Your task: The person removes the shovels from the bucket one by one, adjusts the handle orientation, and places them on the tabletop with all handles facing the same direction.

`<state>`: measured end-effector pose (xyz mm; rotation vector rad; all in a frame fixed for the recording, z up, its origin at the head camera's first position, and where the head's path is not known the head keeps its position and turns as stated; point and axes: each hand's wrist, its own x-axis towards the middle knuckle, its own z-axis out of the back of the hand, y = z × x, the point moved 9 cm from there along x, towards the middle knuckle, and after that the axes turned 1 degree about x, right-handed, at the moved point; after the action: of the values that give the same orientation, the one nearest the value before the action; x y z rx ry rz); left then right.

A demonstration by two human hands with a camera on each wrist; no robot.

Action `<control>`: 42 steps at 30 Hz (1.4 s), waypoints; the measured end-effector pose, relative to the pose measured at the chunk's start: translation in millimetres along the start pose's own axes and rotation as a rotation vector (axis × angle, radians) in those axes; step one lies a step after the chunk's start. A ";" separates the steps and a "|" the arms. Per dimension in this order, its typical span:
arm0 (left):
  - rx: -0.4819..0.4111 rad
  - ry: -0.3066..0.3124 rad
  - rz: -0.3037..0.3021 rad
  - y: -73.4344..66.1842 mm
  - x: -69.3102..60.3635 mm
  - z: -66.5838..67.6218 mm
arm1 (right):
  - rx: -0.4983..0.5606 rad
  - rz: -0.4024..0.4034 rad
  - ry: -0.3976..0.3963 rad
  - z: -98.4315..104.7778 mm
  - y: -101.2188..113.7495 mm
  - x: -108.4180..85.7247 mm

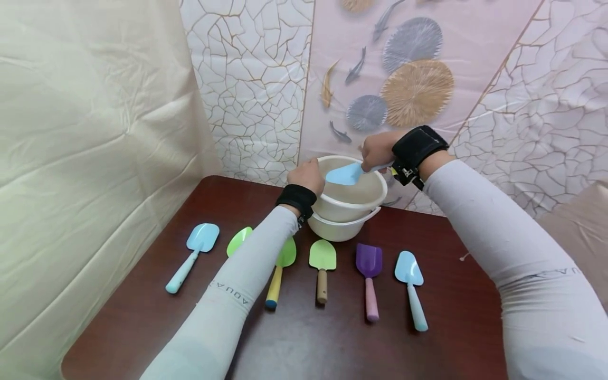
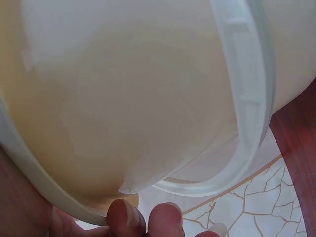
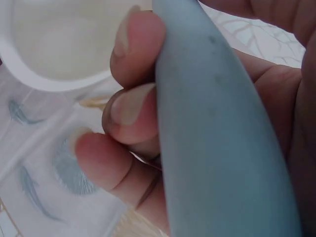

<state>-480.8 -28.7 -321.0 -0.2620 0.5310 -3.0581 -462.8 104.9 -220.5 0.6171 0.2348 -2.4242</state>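
Observation:
A white plastic bucket stands at the back of the table. My left hand grips its left rim; in the left wrist view, the fingertips curl at the rim beside the bucket's pale wall. A ribbed white strip, apparently the bucket's handle, crosses that view. My right hand holds a light blue toy shovel, its blade over the bucket's mouth. The right wrist view shows its grey-blue handle with fingers and thumb around it. What lies at the bucket's bottom cannot be made out.
Along the table lie a blue shovel, green shovels, one with a yellow handle and one with a brown handle, a purple shovel and another blue one. My left sleeve partly covers the green ones. A patterned cloth hangs behind.

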 end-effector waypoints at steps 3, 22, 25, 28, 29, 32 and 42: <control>-0.021 0.008 0.006 -0.9 -1.1 -0.1 | 0.005 -0.014 -0.020 3.2 -2.6 -17.1; -0.076 0.022 0.036 4.3 1.4 -1.5 | 0.125 -0.049 -0.095 -41.5 -26.2 -107.7; -0.083 0.016 0.032 2.2 -1.9 0.1 | 0.148 -0.048 -0.125 -56.1 -32.4 -120.0; -0.086 0.021 0.028 1.1 -3.3 -0.3 | 0.179 -0.049 -0.150 -73.1 -40.0 -131.5; -0.088 0.022 0.028 1.0 -3.5 -0.3 | 0.191 -0.052 -0.157 -79.2 -43.1 -134.8; -0.090 0.032 0.031 1.9 -0.5 -2.4 | 0.204 -0.053 -0.196 -95.8 -51.9 -143.1; -0.097 0.049 0.037 1.2 -2.4 -2.0 | 0.276 -0.154 -0.286 -158.4 -87.4 -167.7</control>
<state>-478.7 -29.1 -323.7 -0.1786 0.6806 -3.0143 -339.6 311.1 -276.4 0.3712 -0.1796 -2.6811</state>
